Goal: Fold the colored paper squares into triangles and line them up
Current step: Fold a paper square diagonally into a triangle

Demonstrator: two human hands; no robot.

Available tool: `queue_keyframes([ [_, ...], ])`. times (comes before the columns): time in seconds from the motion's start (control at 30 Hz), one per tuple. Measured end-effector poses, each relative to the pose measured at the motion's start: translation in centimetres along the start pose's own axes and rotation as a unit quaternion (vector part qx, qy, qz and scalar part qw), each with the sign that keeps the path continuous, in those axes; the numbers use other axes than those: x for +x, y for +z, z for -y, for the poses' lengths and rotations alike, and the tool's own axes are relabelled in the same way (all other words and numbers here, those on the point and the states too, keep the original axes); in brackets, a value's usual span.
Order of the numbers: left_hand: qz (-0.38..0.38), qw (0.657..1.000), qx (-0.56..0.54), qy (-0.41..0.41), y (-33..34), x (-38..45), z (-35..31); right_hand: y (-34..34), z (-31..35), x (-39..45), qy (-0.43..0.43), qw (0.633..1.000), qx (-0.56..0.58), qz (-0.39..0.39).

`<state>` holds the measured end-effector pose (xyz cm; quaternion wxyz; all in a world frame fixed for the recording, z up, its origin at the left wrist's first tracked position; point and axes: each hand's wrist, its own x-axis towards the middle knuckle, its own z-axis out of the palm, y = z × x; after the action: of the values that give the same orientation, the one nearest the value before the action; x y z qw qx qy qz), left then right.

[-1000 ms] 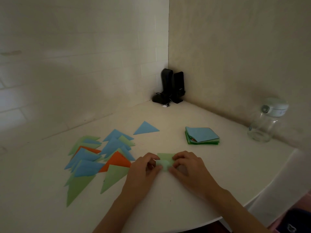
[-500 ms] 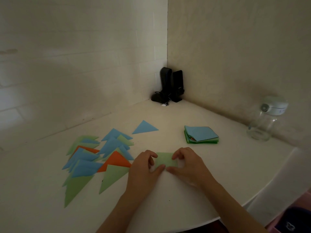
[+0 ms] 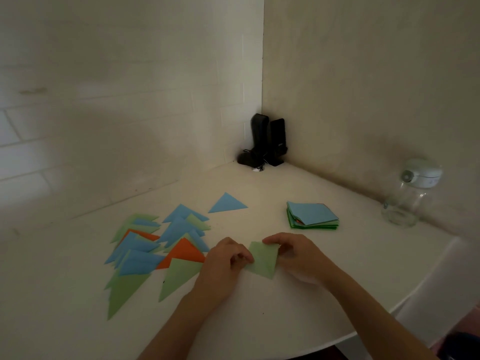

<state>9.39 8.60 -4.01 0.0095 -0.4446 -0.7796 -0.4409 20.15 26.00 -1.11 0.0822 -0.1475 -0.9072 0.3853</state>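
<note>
My left hand (image 3: 226, 258) and right hand (image 3: 293, 252) pinch the light, limp green paper square (image 3: 263, 259) by opposite edges.

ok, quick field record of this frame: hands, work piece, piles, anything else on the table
left hand: pinches left edge of green paper
right hand: pinches its right edge
green paper: single sheet between both hands, low over the table
folded triangles: overlapping blue, green and orange pieces, left of the hands
lone blue triangle: apart, behind the pile
unfolded stack: squares, blue on top, right of centre
clear bottle: far right, by the wall
black speakers: in the corner
</note>
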Motion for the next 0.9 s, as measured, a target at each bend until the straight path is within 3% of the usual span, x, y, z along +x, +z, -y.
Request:
queue_keyframes([
  [0.2,0.094,0.987,0.115,0.058,-1.6,1.0,-0.3,-0.2,-0.4,0.5,-0.114,0.98,-0.162,-0.018],
  [0.3,0.075,0.967,0.216,0.109,-1.2,0.3,-1.3,-0.1,-0.6,0.0,-0.146,0.973,-0.174,-0.027],
  [0.4,0.036,0.946,0.303,0.109,-0.2,-0.9,-2.4,0.3,-0.7,-0.7,-0.147,0.974,-0.169,-0.041],
  [0.6,-0.009,0.942,0.304,0.141,0.5,-1.6,-2.3,1.0,-0.5,-0.9,-0.145,0.98,-0.115,-0.072],
  [0.7,-0.029,0.946,0.292,0.14,0.5,-1.5,-1.0,1.1,-0.8,-0.9,-0.128,0.979,-0.14,-0.077],
  [0.9,-0.089,0.967,0.232,0.06,-0.3,-1.9,-0.9,1.5,-1.1,-1.1,-0.061,0.988,-0.102,-0.103],
])
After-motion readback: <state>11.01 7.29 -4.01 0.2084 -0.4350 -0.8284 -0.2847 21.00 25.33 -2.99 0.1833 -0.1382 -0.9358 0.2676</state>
